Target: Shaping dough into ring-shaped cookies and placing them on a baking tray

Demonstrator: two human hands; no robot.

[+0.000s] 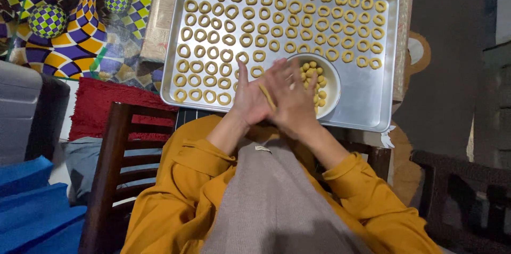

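My left hand [248, 98] and my right hand [292, 96] are pressed palm to palm over the near edge of a metal baking tray [367, 102]. A thin yellow strip of dough [266, 96] lies squeezed between the palms, one end showing. The tray holds several rows of small dough rings [277, 17]. A white bowl [331, 81] of small dough balls [311, 68] stands on the tray just beyond my right hand, partly hidden by it.
The tray rests on a patterned cloth [154, 25]. A dark wooden chair [114, 169] stands at the lower left beside a red mat [96, 102]. A checkered colourful rug [69, 19] lies at the far left. Blue steps [32, 206] fill the bottom left corner.
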